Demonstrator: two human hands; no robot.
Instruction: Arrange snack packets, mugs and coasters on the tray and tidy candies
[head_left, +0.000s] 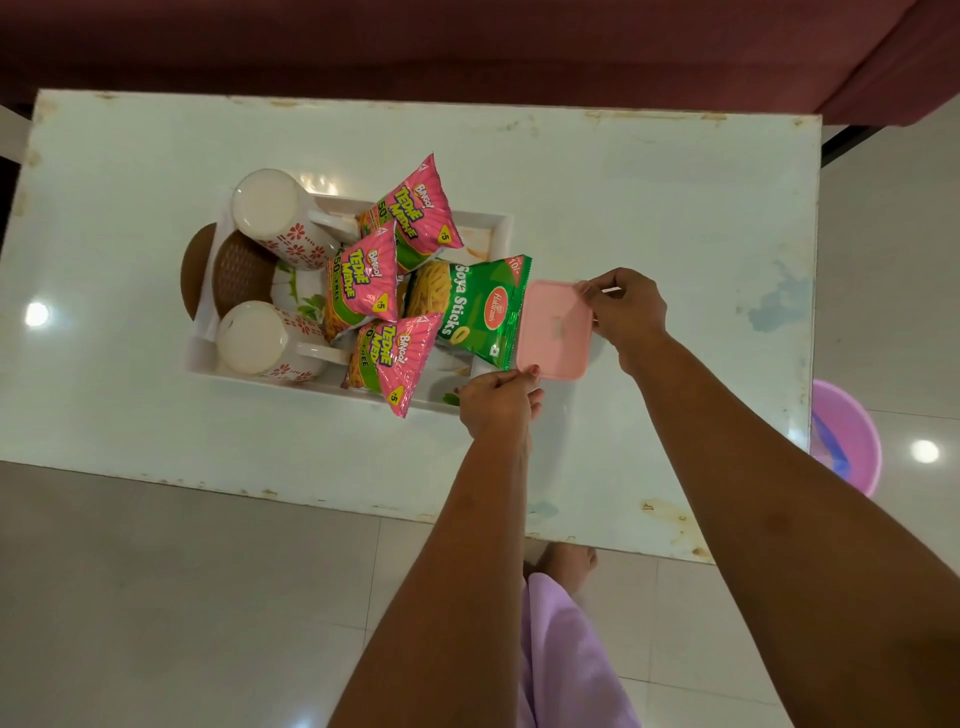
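A white tray (496, 228) on the table holds two white floral mugs (275, 218) (265, 340), upside down, with brown coasters (241, 275) between them. Three pink snack packets (415, 213) and a green Soya Sticks packet (467, 306) lie across the tray. Just right of the tray sits a small pink lidded box (553, 330). My left hand (498, 402) pinches its near corner and my right hand (626, 312) pinches its far corner. No candies are visible.
The white table (649, 208) is worn at its edges. A maroon sofa (467, 47) runs along the far side. A purple plastic tub (844, 436) stands on the floor at the right. My foot (566, 564) shows below the table's near edge.
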